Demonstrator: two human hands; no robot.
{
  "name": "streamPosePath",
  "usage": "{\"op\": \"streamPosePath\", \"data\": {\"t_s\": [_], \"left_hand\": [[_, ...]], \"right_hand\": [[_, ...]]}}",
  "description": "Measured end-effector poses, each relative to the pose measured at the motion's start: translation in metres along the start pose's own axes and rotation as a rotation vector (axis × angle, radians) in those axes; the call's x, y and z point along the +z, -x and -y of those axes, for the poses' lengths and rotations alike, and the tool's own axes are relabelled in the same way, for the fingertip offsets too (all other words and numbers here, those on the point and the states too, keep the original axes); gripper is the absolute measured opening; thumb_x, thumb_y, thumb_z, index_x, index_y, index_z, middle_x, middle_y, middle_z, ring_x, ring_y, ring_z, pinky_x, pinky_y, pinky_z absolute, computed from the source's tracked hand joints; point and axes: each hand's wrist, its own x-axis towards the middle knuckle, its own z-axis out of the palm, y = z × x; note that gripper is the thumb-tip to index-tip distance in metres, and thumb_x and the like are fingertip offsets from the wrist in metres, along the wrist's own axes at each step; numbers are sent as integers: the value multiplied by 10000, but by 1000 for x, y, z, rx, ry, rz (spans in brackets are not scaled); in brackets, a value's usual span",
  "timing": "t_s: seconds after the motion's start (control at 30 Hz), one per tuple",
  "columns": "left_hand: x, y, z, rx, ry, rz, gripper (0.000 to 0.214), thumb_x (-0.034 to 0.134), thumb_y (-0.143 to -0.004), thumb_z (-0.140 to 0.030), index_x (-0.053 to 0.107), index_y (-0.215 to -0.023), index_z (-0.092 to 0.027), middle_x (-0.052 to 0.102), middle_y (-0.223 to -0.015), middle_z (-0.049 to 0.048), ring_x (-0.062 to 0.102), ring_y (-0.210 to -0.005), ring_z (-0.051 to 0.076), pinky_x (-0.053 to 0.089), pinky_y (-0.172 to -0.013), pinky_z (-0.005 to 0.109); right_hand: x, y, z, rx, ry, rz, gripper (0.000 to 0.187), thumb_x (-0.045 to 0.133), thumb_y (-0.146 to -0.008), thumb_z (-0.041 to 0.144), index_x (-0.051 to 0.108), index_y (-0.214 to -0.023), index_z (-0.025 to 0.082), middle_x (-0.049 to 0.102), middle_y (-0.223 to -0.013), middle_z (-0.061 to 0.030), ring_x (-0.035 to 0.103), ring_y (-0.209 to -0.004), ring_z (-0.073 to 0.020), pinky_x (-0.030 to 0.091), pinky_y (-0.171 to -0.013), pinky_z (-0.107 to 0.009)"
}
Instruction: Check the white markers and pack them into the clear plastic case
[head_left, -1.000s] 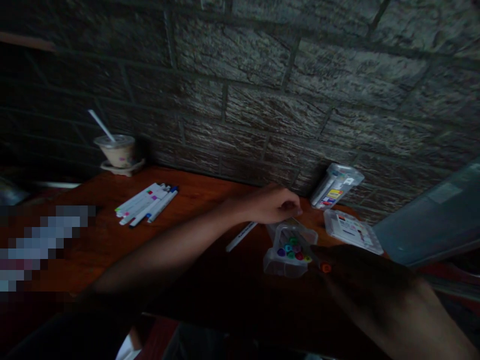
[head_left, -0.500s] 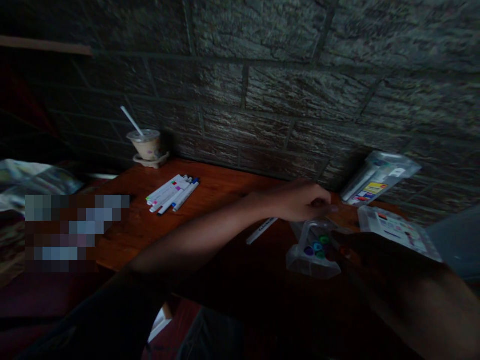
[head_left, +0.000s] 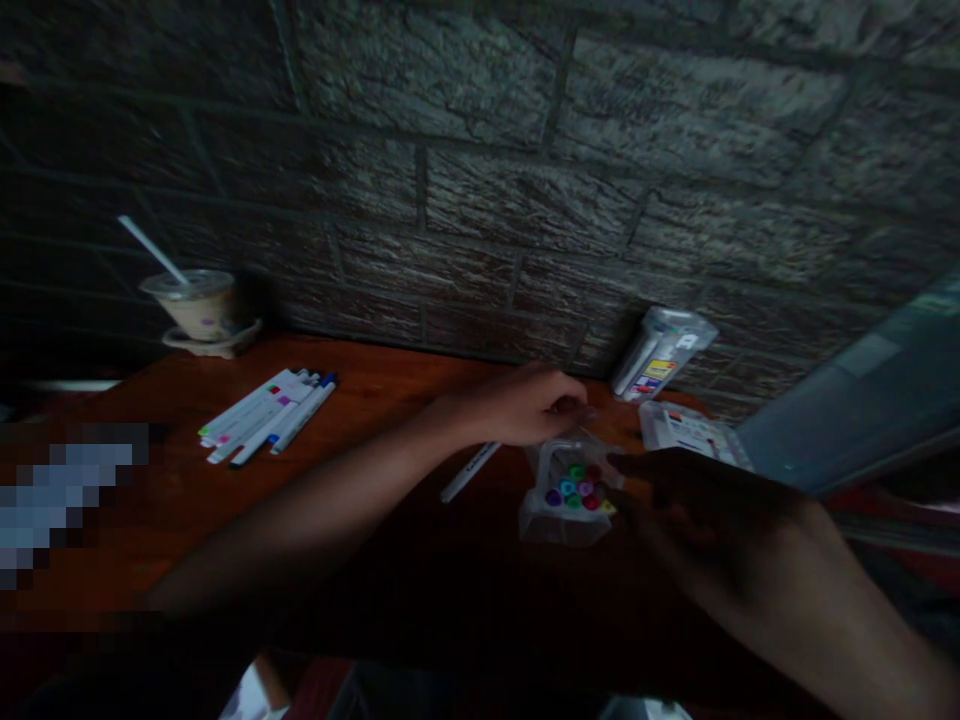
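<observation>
A clear plastic case [head_left: 559, 527] lies on the table with several markers [head_left: 574, 488] in it, their coloured ends facing me: purple, blue, green, pink, red and yellow. At its far end is my left hand [head_left: 532, 405], fingers curled and closed at the case's edge; the exact grip is dim. My right hand [head_left: 720, 515] is at the case's right side. Its index finger and thumb are apart beside the red and yellow ends, with nothing visible between them. A single white marker [head_left: 471, 472] lies left of the case, partly behind my left wrist.
A bunch of white markers [head_left: 270, 415] lies on the wooden table [head_left: 382, 375] at left. Behind it stands a lidded drink cup [head_left: 199, 305] with a straw, against the brick wall [head_left: 480, 220]. A clear upright case [head_left: 664, 355] and a flat clear case [head_left: 694, 435] are at the right.
The view has swung right, so things sit further left. My right hand has drawn back slightly from the markers, and the red and yellow ends now show. My left hand stays at the case.
</observation>
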Motion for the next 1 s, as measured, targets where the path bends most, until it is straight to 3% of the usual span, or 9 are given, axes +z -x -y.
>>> {"op": "streamPosePath", "data": {"t_s": [0.23, 0.33, 0.4, 0.5, 0.57, 0.67, 0.77, 0.9, 1.0], "left_hand": [[-3, 1, -5, -81, 8, 35, 304, 538, -1035, -290, 783, -1043, -112, 803, -920, 103, 700, -779, 163, 448, -710, 281], [-3, 1, -6, -92, 10, 37, 298, 547, -1033, -301, 785, -1050, -123, 810, -956, 105, 710, -807, 169, 456, -734, 288], [-3, 1, -5, -96, 29, 41, 288, 552, -1032, -303, 784, -1048, -134, 813, -986, 101, 718, -837, 171, 461, -750, 286], [-3, 0, -2, -106, 34, 63, 280, 548, -1033, -285, 783, -1025, -134, 812, -957, 93, 713, -808, 162, 453, -723, 279], [-3, -1, 0, -113, 34, 62, 278, 552, -1031, -280, 784, -1031, -128, 811, -955, 94, 712, -810, 165, 456, -723, 281], [-4, -1, 5, -131, 17, 33, 264, 566, -1021, -266, 784, -1055, -120, 811, -979, 103, 722, -847, 179, 471, -764, 293], [-5, -1, 11, -164, -31, 7, 240, 568, -1005, -209, 781, -1042, -105, 810, -975, 109, 723, -842, 179, 471, -759, 287], [-3, 1, 17, -175, -75, 5, 233, 560, -986, -157, 783, -1031, -106, 811, -980, 105, 727, -848, 178, 467, -762, 278], [3, 2, 20, -160, -50, 12, 250, 548, -998, -191, 789, -1026, -132, 807, -970, 92, 722, -836, 174, 472, -750, 271]], "right_hand": [[-23, -41, -45, 224, -170, -210, 122, 685, -915, 269, 789, -929, 207, 812, -799, -58, 721, -589, -191, 512, -510, -280], [-13, -60, -62, 302, -386, -328, 154, 672, -908, 254, 758, -799, 187, 763, -664, -39, 669, -526, -166, 468, -461, -253], [-6, -60, -59, 283, -507, -305, 141, 687, -902, 245, 753, -798, 177, 755, -669, -33, 672, -551, -161, 491, -494, -250], [1, -45, -46, 225, -486, -268, 151, 716, -920, 250, 762, -789, 190, 756, -687, -28, 661, -573, -147, 478, -516, -246], [11, -36, -44, 224, -440, -336, 165, 728, -925, 272, 762, -784, 194, 754, -688, -33, 656, -571, -148, 470, -521, -253], [37, -31, -61, 322, -458, -484, 318, 678, -956, 368, 707, -698, 184, 675, -577, -23, 578, -475, -133, 413, -454, -249], [62, -32, -80, 404, -533, -481, 414, 659, -947, 423, 632, -609, 185, 589, -490, -2, 506, -422, -118, 362, -411, -237], [56, -27, -77, 352, -620, -440, 301, 678, -902, 304, 649, -629, 180, 604, -500, 5, 503, -413, -110, 361, -403, -229], [34, -20, -59, 110, -577, -371, 75, 708, -849, 175, 745, -783, 177, 718, -642, -20, 642, -539, -137, 470, -501, -242]]}}
